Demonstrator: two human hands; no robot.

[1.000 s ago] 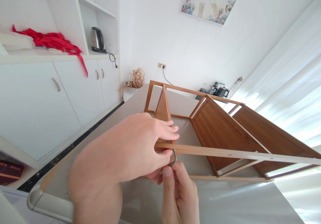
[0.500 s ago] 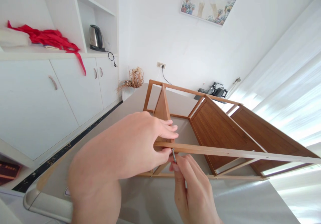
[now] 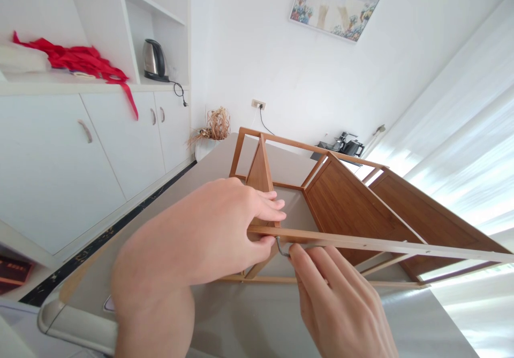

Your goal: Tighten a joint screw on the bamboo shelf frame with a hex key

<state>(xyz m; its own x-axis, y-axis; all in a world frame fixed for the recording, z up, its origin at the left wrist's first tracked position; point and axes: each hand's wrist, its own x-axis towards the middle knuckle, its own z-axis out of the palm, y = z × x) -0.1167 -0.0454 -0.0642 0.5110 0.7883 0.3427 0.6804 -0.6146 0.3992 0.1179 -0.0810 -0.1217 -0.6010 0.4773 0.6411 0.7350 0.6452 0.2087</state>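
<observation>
Head view: a brown bamboo shelf rack with slatted frame and solid panels (image 3: 353, 203) is lying on its side on a pale grey table top (image 3: 225, 315), taking up the middle of the view. The left hand (image 3: 209, 240) is closing around the rack's pale front rail, fingers lying over the top of the rail and thumb pressing from beneath, beside an upright panel. The right hand (image 3: 341, 304) is sitting just below the same rail, its fingertips pinching a small bent metal hex key (image 3: 281, 249) whose short end is pointing up into the underside of the rail, right next to the left thumb. Beyond the rack's far end, a bundle of dry straw-coloured grass (image 3: 217, 125) is standing against the white wall. To the left of the rack, white cupboards are carrying a steel electric kettle (image 3: 153, 61) and a crumpled red cloth (image 3: 76, 61). Above the rack, a framed flower picture (image 3: 339, 2) is hanging on the wall.
</observation>
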